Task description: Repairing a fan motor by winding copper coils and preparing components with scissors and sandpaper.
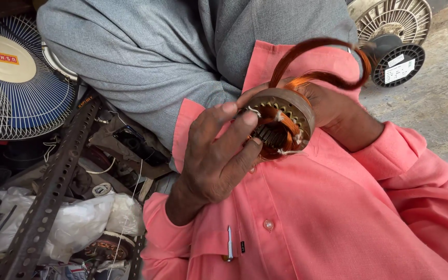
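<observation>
A round metal motor stator (301, 106) with copper windings (278, 136) in its slots is held in front of my pink shirt (312, 218). My left hand (211, 158) reaches in from the lower left, fingertips pressing on the stator's front face and on the coils tied with white thread. My right hand (338, 111) cups the stator from behind and holds it. A loose loop of copper wire (333, 52) arcs up from the stator and over my right hand. My grey trouser legs (146, 57) lie beyond.
A table fan (16, 78) with blue blades and a white wire guard lies at the left. A slotted steel angle bar (53, 186) slants across clutter of white plastic bags (79, 223) and wires. An empty wire spool (395, 39) rests on the concrete floor (436, 103) at top right.
</observation>
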